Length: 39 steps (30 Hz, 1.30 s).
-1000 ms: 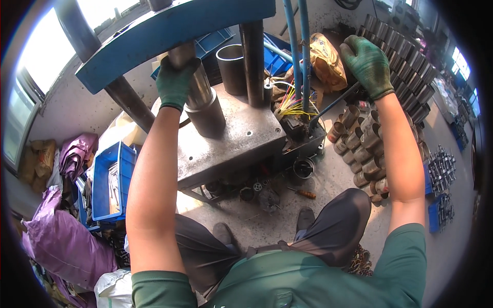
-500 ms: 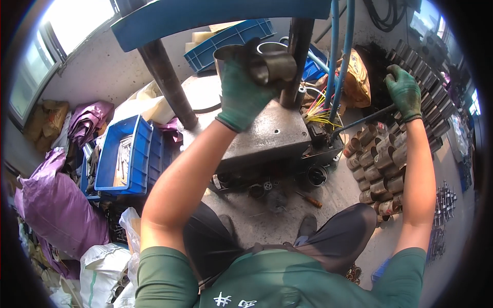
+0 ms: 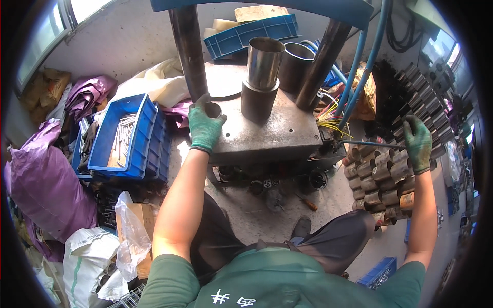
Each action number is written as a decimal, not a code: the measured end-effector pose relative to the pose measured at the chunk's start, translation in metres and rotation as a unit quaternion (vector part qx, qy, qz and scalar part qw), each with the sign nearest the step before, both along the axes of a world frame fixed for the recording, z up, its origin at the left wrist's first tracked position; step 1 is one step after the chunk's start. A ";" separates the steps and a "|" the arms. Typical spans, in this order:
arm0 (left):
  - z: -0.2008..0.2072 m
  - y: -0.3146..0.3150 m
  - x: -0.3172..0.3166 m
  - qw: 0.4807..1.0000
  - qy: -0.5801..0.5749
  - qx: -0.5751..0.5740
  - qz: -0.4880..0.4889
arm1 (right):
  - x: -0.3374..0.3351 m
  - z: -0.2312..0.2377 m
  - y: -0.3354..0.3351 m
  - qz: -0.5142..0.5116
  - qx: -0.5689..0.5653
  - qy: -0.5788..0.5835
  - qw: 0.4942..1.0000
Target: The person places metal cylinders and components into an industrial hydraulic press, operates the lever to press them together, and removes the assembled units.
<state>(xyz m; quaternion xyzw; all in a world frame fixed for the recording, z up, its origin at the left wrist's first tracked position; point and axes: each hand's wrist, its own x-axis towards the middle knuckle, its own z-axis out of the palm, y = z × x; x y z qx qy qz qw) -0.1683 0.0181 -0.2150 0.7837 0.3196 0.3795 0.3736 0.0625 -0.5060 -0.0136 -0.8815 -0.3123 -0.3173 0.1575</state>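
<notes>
My left hand (image 3: 205, 127), in a green glove, curls its fingers around a short round metal piece (image 3: 213, 109) at the left edge of the steel press table (image 3: 267, 141). Right of it, a shiny metal sleeve (image 3: 263, 64) stands upright on a darker thick-walled cylinder (image 3: 258, 102). A second wide dark cylinder (image 3: 295, 69) rises just behind them. Over at the right, my gloved right hand (image 3: 417, 143) closes on the end of a thin lever rod (image 3: 372, 144), which runs from the press; part of the grip is hidden.
Dark posts (image 3: 189, 56) carry a blue crossbeam (image 3: 267, 5). Blue bins (image 3: 128, 138), one holding metal rods, stand left beside purple sacks (image 3: 51, 179). Stacked metal sleeves (image 3: 382, 179) lie right, near yellow wires (image 3: 331, 120). A screwdriver-like tool (image 3: 308, 203) lies on the floor.
My left hand has moved left and down from the cylinders to the table's left edge. The shiny sleeve, tilted by that hand before, now stands upright. The lever and right hand sit lower in view.
</notes>
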 end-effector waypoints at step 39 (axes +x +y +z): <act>0.003 -0.185 0.050 0.902 0.019 0.035 -0.431 | -0.106 -0.036 0.222 0.268 0.067 0.286 0.917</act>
